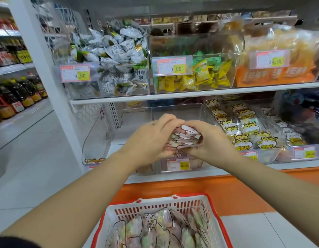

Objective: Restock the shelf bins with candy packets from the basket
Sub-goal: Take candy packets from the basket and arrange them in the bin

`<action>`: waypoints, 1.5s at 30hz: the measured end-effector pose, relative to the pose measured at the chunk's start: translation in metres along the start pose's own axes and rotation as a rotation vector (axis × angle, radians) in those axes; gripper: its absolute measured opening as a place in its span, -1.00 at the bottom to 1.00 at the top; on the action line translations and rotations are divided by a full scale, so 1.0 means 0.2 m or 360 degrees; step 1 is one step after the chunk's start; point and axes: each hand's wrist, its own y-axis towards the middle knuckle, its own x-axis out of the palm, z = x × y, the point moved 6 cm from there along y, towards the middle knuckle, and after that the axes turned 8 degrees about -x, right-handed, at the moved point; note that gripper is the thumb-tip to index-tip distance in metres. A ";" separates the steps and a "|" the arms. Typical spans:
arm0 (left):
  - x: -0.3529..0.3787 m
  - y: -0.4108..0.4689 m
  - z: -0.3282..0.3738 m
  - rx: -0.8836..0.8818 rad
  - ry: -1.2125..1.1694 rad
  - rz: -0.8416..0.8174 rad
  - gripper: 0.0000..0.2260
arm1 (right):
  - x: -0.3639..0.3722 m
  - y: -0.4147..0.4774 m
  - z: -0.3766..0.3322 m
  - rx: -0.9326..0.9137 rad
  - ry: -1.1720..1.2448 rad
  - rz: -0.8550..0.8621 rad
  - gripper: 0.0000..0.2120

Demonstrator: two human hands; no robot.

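Left hand (151, 138) and right hand (211, 141) clasp clear cartoon-printed candy packets (184, 136) before the transparent plastic bin (194, 113), likely bunching them for loading.

Basket (220, 222) red-rimmed, white slotted wall; candy packets (183, 138) clear, pink-green pastel, cartoon outlines; shelf base (226, 190) orange.

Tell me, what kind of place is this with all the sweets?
Most likely a shop or supermarket: clear bins of wrapped sweets carry price tags, bottles stand in rows at left, and a red shopping basket holds candy packets.
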 end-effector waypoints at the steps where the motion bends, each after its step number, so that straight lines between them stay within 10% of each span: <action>1: 0.02 0.03 -0.03 -0.0014 0.0022 0.0058 -0.22 | 0.00 0.02 0.04 0.0008 -0.0065 0.0039 -0.36; 11: 0.36 0.26 -0.28 -0.0253 0.0266 0.0206 -0.32 | 0.14 0.24 0.35 0.0027 -0.0550 0.0024 -0.46; 22: 0.75 0.46 -0.54 -0.0634 0.0471 -0.0672 -0.11 | 0.47 0.53 0.73 0.0332 -0.0602 -0.0824 -0.54; 29: 0.83 0.42 -0.61 -0.0730 0.0265 -0.1188 -0.44 | 0.63 0.53 0.79 0.0324 -0.0394 -0.1249 -0.49; 39: 0.84 0.42 -0.58 -0.0671 0.0541 -0.1404 -0.41 | 0.68 0.51 0.80 0.0369 -0.0430 -0.1357 -0.54; 45: 0.78 0.42 -0.63 -0.0772 0.0050 -0.1268 -0.33 | 0.70 0.51 0.78 0.0355 -0.0350 -0.1341 -0.59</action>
